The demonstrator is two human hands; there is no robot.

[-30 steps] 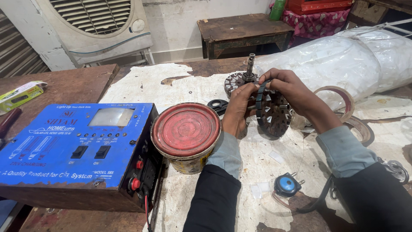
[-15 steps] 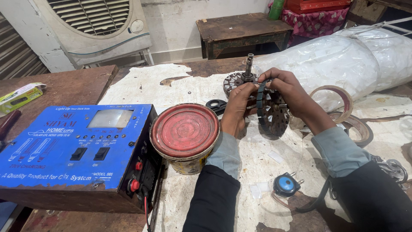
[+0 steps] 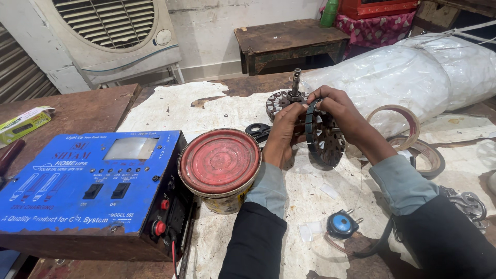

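Dark laminated steel, slotted all round its rim: that is the stator core [image 3: 324,137] both hands are on, stood on edge on the white sheet [image 3: 320,206] covering the bench. The left hand [image 3: 281,135] grasps its near-left side, fingers curled against the face, while the right hand [image 3: 341,114] closes over the top of the rim, fingertips pressed to a dark band that runs along the edge. Whether that band is tape or insulation I cannot tell.

Judging by the bare slots, no winding wire is yet in the core; the work looks to be at the early stage of preparing or lining the core, with the winding itself left to do.

Just behind the stator core stands a second slotted core with a shaft [image 3: 289,98]. To its right lie tape rolls [image 3: 408,137] against a plastic-wrapped bundle [image 3: 413,72]. To its left sits a red-lidded tin [image 3: 220,168], and beyond that a blue electrical box [image 3: 93,181]. Nearer the person than the core lies a small blue round device [image 3: 341,225].
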